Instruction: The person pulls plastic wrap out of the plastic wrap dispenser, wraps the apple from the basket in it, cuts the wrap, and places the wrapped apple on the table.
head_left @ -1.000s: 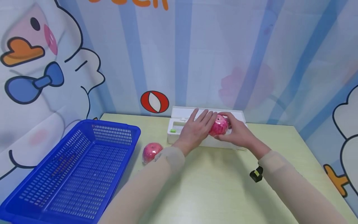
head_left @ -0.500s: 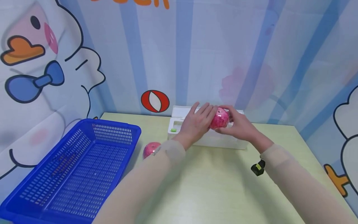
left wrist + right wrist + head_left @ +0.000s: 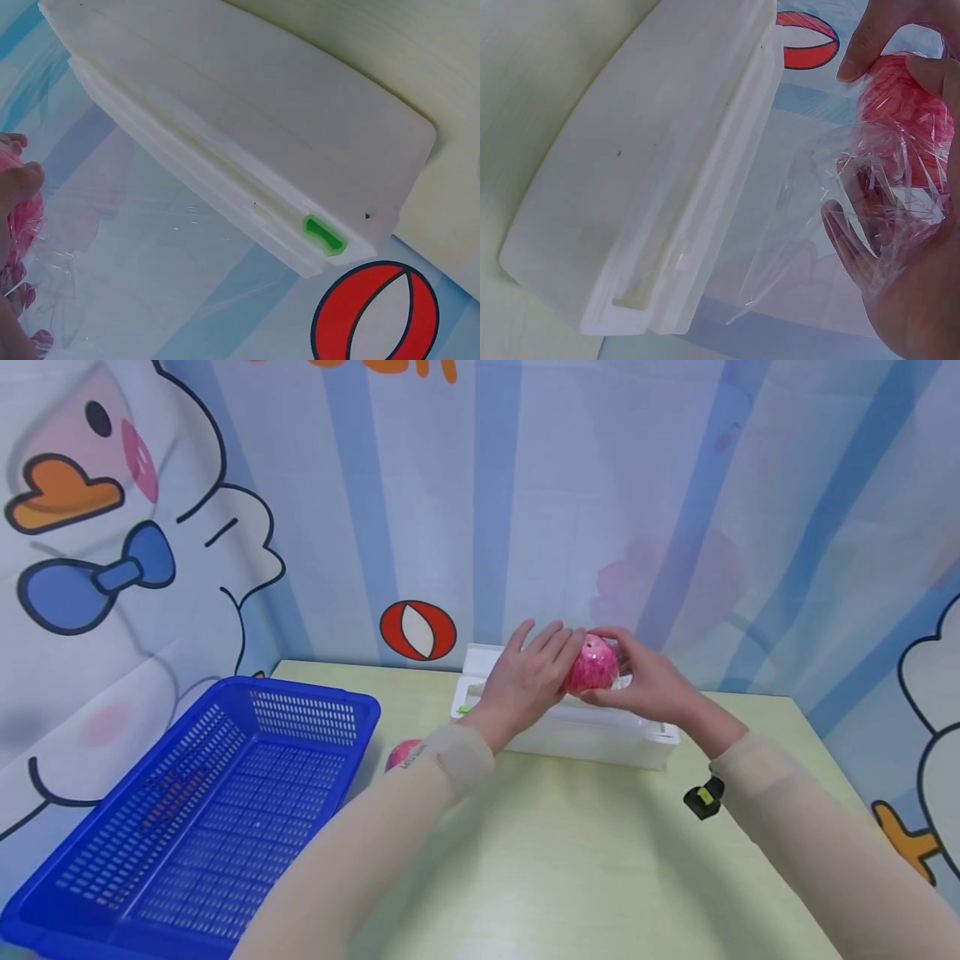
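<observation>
Between my hands I hold a red apple [image 3: 592, 665] above a white cling film dispenser box [image 3: 592, 735]. My right hand [image 3: 660, 692] grips its right side with thumb and fingers. My left hand [image 3: 527, 681] lies along its left side, fingers fairly straight on top; the right wrist view shows its thumb against the fruit. Clear cling film [image 3: 802, 202] hangs round the apple and my right fingers, stretching toward the box. In the left wrist view a green slider [image 3: 325, 235] sits at one end of the box. A second apple [image 3: 402, 753] is partly hidden by my left sleeve.
A blue perforated basket [image 3: 360, 706] stands on the left of the pale table [image 3: 562, 877]. Behind the table hangs a cartoon-printed cloth [image 3: 420, 485]. A small black and yellow device [image 3: 705, 797] is by my right wrist.
Both hands have risen a little with the apple. The right end of the dispenser box has shifted slightly toward me and to the right. My left sleeve covers more of the second apple.
</observation>
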Demonstrator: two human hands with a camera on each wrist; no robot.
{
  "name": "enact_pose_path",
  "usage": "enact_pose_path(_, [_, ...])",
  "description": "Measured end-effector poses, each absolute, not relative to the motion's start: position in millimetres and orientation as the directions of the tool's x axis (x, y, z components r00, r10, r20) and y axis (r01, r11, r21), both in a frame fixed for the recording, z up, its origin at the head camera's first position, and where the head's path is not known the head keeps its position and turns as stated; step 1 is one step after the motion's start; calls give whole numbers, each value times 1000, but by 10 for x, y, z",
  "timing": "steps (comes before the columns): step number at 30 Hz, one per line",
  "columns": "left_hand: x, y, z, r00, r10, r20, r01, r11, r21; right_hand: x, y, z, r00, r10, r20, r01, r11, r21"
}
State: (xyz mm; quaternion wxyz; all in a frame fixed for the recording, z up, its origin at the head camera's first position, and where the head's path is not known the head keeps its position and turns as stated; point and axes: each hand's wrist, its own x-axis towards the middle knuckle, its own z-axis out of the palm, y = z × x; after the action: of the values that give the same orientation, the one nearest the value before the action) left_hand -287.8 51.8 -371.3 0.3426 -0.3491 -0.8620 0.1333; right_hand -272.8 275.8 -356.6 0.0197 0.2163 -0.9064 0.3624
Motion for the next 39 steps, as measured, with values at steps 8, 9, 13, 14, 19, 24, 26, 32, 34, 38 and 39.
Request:
enact_pose_path(8, [-2908,534,-3596,-490,681,544,503,731,-462,-2736,2766,-3366,-899,-393,193,-422,658,-623])
enact_pose_path(9, [-2912,539,-3580,-492,680,543,503,732,-460,-2740,2769,-3344,-897,-396,197,-427,660,-618])
enact_pose_path(13, [-2929,558,-3508,-502,675,541,509,736,-446,-2754,2774,-3257,-895,-397,204,-433,666,-607])
enact_pose_path(14, [-2934,563,-3488,-505,672,543,510,739,-441,-2758,2774,-3234,-896,-395,204,-432,667,-607])
enact_pose_path(19, [-2950,582,-3382,-526,650,549,527,755,-390,-2786,2774,-3108,-901,-387,197,-423,679,-600])
enact_pose_path(24, [-2959,587,-3277,-527,639,560,529,763,-372,-2794,2772,-2967,-903,-386,186,-418,696,-584])
enact_pose_path(26, [-2960,588,-3237,-520,638,568,525,763,-377,-2790,2775,-2915,-902,-390,185,-421,695,-584])
enact_pose_path(32, [-2947,588,-3115,-522,638,566,534,762,-366,-2780,2784,-2781,-891,-412,190,-440,681,-585])
enact_pose_path(34, [-2943,588,-3072,-528,636,562,534,764,-362,-2780,2783,-2740,-889,-414,193,-444,681,-583])
enact_pose_path(38, [-2937,584,-2988,-529,633,565,538,765,-354,-2775,2778,-2663,-892,-409,191,-439,686,-580])
enact_pose_path(39, [-2935,582,-2971,-527,633,567,541,765,-350,-2772,2777,-2646,-893,-407,191,-437,687,-580])
